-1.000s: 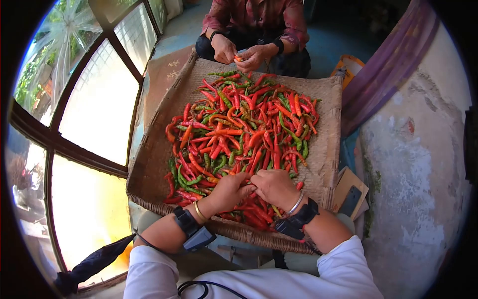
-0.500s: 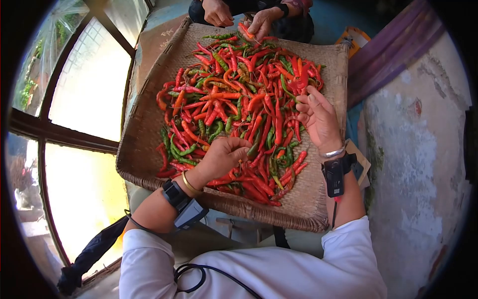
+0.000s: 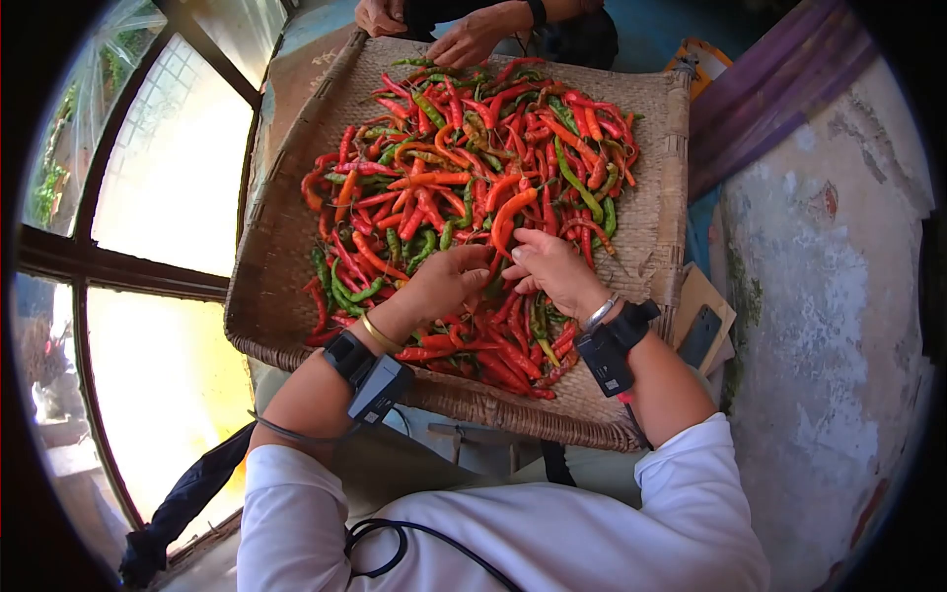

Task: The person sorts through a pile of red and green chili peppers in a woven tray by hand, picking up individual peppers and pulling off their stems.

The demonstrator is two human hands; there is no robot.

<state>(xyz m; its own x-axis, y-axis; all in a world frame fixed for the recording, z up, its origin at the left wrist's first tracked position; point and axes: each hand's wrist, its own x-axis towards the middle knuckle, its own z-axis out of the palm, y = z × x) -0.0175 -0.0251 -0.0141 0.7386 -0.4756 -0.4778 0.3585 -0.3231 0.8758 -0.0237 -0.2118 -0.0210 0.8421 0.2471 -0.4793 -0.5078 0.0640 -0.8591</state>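
A pile of red, orange and green chili peppers (image 3: 434, 187) covers much of a large woven basket tray (image 3: 656, 187). Over the near middle of the pile, my left hand (image 3: 449, 284) has its fingers bent together; what they hold, if anything, is hidden. Just right of it, my right hand (image 3: 555, 268) pinches the lower end of a curved orange-red pepper (image 3: 513, 217), which points up and away from me. The fingertips of my two hands are close together, with a small gap between them.
Across the tray, another person's hands (image 3: 473, 37) are at its far edge. A window (image 3: 163, 158) stands on the left. Right of the tray are a phone (image 3: 701, 333) on a board, a purple cloth (image 3: 779, 94) and a worn wall (image 3: 819, 296).
My right hand has moved left and toward me, beside my left hand, and now has a curved pepper. The other person's hands have shifted left; the red pepper they held no longer shows there.
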